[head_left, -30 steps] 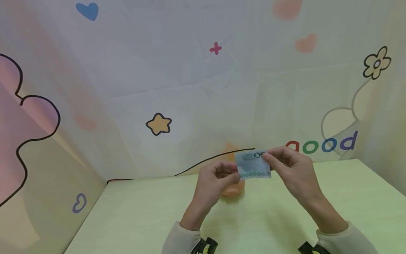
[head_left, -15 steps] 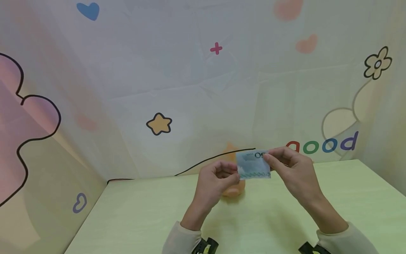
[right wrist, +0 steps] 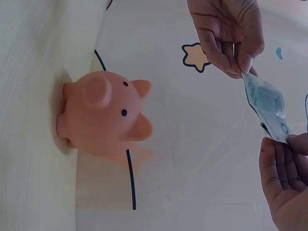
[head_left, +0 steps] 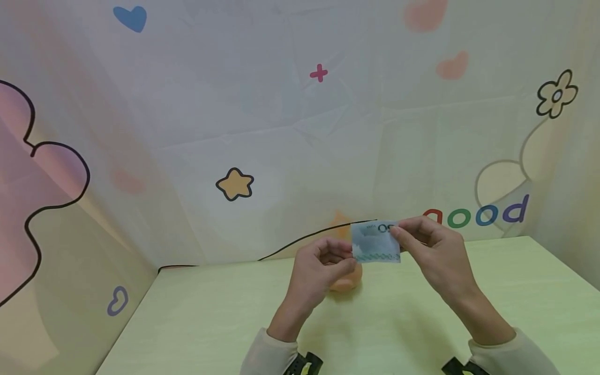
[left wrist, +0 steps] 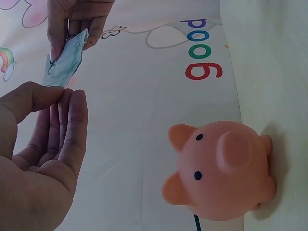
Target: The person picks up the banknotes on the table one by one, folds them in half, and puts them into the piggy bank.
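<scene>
Both hands hold up a blue-green banknote (head_left: 375,244), which looks folded to a small size. My left hand (head_left: 316,271) pinches its left edge between thumb and fingertips. On the other side, my right hand (head_left: 436,255) pinches the upper right part, its thumb over the printed number. Behind and below the note stands a pink piggy bank (head_left: 348,281), mostly hidden by the note and left hand in the head view. The wrist views show the piggy bank (left wrist: 231,168) whole from the front, upright on the table and apart from both hands.
A pale green table (head_left: 211,312) runs back to a cloth backdrop (head_left: 281,104) printed with hearts, a star (head_left: 234,184) and coloured letters. Cloth sides rise at left and right. Dark wrist devices (head_left: 304,363) sit at the sleeve cuffs.
The banknote has shifted very slightly to the right, and its tilt varies a little. Both hands keep nearly the same place and grip; the piggy bank has not moved.
</scene>
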Motion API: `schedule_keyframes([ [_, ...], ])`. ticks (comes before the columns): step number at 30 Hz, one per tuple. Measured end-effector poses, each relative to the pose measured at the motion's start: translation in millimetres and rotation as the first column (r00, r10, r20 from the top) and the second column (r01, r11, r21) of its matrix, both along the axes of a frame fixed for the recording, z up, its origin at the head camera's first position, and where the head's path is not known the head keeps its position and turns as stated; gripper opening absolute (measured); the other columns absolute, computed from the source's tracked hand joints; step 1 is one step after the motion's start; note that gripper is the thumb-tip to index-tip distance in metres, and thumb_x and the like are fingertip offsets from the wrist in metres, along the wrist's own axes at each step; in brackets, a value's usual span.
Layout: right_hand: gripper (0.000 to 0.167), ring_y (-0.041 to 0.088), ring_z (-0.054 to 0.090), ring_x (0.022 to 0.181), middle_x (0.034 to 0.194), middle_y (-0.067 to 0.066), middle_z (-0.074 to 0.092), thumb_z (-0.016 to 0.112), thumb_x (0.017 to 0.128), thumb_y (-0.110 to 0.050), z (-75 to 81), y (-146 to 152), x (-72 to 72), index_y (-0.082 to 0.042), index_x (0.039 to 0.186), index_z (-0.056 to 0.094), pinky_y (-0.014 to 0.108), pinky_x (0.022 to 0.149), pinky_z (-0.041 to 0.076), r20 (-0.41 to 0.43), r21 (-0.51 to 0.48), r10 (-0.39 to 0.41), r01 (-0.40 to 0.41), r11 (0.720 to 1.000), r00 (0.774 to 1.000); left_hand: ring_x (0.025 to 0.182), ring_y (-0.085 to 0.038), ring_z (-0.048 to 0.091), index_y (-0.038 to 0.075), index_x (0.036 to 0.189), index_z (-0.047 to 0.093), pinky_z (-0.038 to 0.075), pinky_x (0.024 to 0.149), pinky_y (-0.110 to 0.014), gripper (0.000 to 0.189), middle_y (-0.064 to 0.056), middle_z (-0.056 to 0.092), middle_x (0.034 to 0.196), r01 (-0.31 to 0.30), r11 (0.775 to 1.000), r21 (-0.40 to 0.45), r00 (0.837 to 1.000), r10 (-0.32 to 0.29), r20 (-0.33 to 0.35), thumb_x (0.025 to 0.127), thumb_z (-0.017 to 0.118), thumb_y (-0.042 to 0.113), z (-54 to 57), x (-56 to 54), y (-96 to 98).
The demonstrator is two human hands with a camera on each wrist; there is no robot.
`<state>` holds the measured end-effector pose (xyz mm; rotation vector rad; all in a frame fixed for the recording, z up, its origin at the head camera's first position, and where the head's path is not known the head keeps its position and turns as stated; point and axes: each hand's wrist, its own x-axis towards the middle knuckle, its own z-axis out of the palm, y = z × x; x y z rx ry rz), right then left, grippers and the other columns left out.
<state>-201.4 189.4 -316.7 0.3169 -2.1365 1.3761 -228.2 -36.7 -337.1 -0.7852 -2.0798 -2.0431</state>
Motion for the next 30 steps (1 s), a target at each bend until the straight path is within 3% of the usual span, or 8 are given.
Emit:
schedule_keyframes([
  [11, 0.015, 0.008, 0.07, 0.082, 0.104, 0.014, 0.074, 0.074, 0.102, -0.008, -1.6, 1.0, -1.1, 0.002, 0.113, 0.074, 0.015, 0.076, 0.058, 0.014, -0.016, 0.002, -0.001, 1.0, 1.0, 0.085, -0.016, 0.07, -0.002, 0.107, 0.075, 0.059, 0.077, -0.024, 0.016, -0.008, 0.074, 0.098, -0.003, 1.0, -0.002, 1.0, 0.003, 0.007, 0.091, 0.079, -0.001, 1.0, 0.8, 0.8],
  [19, 0.014, 0.005, 0.07, 0.086, 0.104, 0.014, 0.076, 0.075, 0.101, -0.008, -2.0, -2.7, 0.2, 0.001, 0.111, 0.075, 0.013, 0.08, 0.057, 0.002, -0.012, 0.011, -0.011, 1.0, 1.0, 0.08, -0.019, 0.074, -0.004, 0.108, 0.075, 0.065, 0.078, -0.034, 0.013, -0.01, 0.074, 0.093, 0.017, 0.991, 0.133, 0.997, -0.027, 0.077, 0.098, 0.075, 0.004, 4.6, 4.0, 0.9],
  [30, 0.01, 0.008, 0.069, 0.082, 0.098, 0.009, 0.076, 0.077, 0.099, -0.007, -3.9, -7.6, 1.5, 0.0, 0.107, 0.076, 0.013, 0.081, 0.057, -0.031, -0.014, 0.028, -0.029, 0.999, 0.999, 0.079, -0.017, 0.073, -0.006, 0.106, 0.075, 0.065, 0.076, -0.033, 0.014, -0.006, 0.074, 0.092, 0.052, 0.99, 0.132, 0.997, -0.059, 0.045, 0.097, 0.077, 0.005, 3.0, 4.9, 3.9],
])
